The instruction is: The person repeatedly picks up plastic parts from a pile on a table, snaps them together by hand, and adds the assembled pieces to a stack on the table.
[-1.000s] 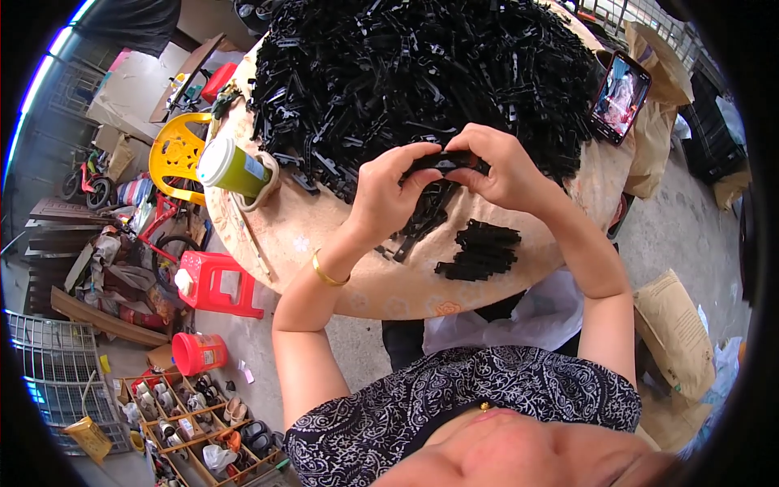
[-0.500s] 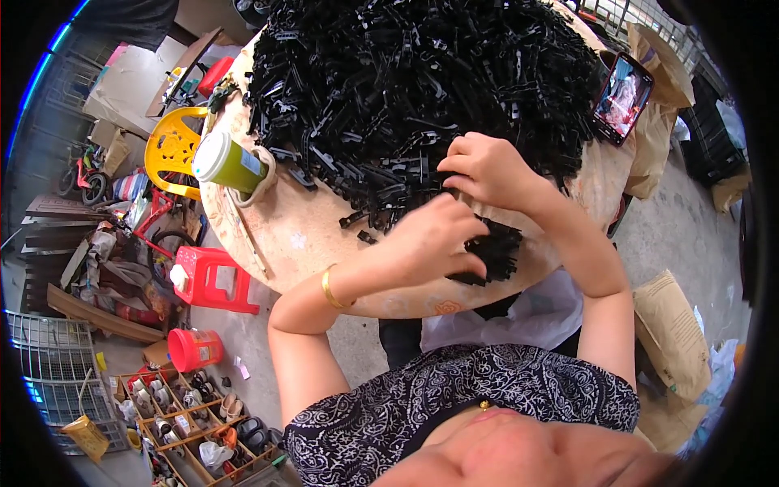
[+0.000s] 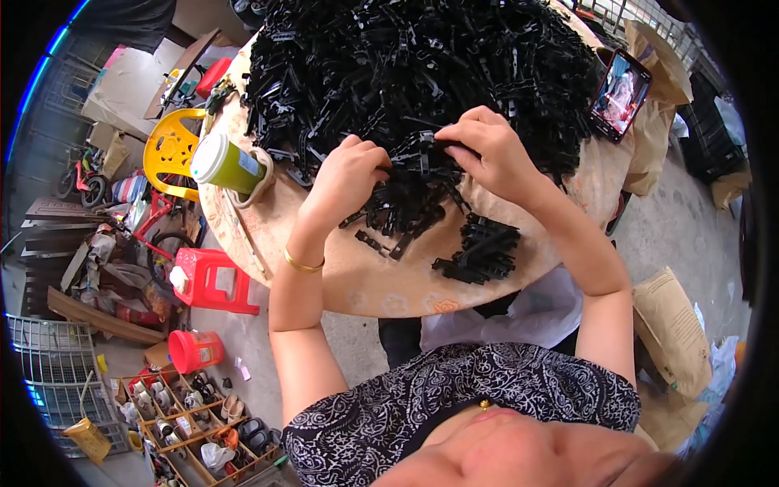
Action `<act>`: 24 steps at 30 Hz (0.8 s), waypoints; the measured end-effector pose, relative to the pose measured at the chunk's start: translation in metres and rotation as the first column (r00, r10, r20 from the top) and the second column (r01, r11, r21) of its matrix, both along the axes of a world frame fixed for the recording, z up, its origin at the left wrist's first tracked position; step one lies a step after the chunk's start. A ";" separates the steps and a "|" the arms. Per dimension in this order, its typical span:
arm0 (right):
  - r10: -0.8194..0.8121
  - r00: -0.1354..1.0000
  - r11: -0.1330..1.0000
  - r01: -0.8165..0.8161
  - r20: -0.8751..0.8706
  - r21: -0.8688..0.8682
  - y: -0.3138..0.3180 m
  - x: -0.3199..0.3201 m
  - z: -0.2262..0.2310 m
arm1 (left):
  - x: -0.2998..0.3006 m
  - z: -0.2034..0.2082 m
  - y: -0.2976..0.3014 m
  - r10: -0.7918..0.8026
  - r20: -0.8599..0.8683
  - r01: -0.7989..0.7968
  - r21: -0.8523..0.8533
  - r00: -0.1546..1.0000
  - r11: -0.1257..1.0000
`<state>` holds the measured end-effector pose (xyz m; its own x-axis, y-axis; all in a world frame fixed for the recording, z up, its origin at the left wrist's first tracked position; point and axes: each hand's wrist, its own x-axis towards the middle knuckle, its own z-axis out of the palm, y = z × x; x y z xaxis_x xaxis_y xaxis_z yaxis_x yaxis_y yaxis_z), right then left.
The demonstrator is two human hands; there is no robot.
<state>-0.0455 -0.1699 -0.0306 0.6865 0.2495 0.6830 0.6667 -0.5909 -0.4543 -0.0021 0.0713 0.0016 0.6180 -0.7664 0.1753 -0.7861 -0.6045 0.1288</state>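
Blk pc (image 3: 449, 145) btwn R fingers (image 3: 471, 131).

your big heap (image 3: 389, 73) is all skinny glossy black parts, kinda clip-looking, jumbled every which way over the far part of the table (image 3: 341, 280). there's a dark piece (image 3: 456, 149) pinched in your right hand (image 3: 495, 154), mostly covered up so you can't really make out its shape. one loose piece (image 3: 372, 243) lies slanted just off the heap's near side. right of that, close to the table edge, your little stack (image 3: 489, 247) has parts snug together, roughly parallel, ends uneven.
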 end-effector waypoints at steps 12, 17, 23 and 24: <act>0.259 0.965 0.961 -0.262 0.041 0.093 0.010 -0.008 -0.001 | -0.010 -0.017 -0.028 -0.219 -0.838 -0.586 -0.513 0.500 0.627; 0.218 0.974 0.972 -0.223 0.063 0.074 0.012 -0.010 -0.001 | -0.018 -0.007 -0.031 -0.225 -0.883 -0.641 -0.457 0.412 0.617; 0.299 0.938 0.840 -0.171 -0.175 0.515 0.013 -0.008 -0.005 | -0.026 -0.012 -0.039 -0.555 -0.756 -0.660 -0.617 0.347 0.428; 0.327 0.918 0.823 -0.161 -0.223 0.545 0.015 -0.009 -0.007 | -0.025 -0.016 -0.038 -0.500 -0.746 -0.623 -0.655 0.440 0.427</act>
<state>-0.0546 -0.1544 -0.0375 0.8374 0.1132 0.5347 0.5428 -0.0571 -0.8379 -0.0272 0.0332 -0.0146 0.8632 -0.5045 0.0194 0.1140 0.2322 0.9660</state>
